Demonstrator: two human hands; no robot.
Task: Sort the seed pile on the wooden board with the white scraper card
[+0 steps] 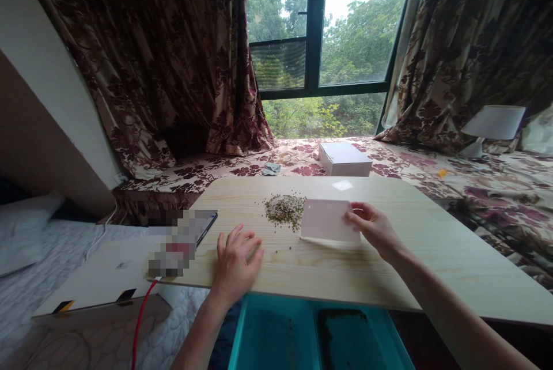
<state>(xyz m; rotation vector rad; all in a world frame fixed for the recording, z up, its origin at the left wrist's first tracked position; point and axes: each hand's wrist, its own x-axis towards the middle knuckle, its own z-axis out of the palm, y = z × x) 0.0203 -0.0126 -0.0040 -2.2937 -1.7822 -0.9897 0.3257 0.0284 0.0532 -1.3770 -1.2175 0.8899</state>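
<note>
A small heap of greenish seeds lies on the light wooden table. My right hand pinches the right edge of a pale pink card, whose left edge touches the heap. My left hand rests flat on the table to the lower left of the seeds, fingers slightly spread and holding nothing. A few stray seeds lie around the heap.
A phone lies at the table's left edge. A teal bin with two compartments sits below the near edge. Behind the table are a white box, a white lamp, flowered fabric, curtains and a window. A flat white box lies left.
</note>
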